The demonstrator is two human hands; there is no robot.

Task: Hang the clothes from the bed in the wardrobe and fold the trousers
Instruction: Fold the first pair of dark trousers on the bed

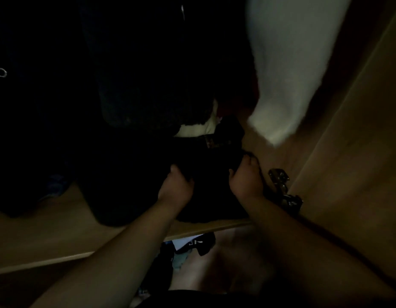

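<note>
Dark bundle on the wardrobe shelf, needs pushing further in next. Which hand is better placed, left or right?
Left, probably. The left hand sits on the middle of the dark folded garment with open shelf beside it. The right hand is at its edge, crowded by the door hinge and the side panel.

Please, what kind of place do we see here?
Most likely the inside of a wardrobe, dimly lit. A white garment and dark clothes hang above a wooden shelf, and a metal door hinge sits at the right. Both hands press on a dark folded garment on the shelf.
</note>
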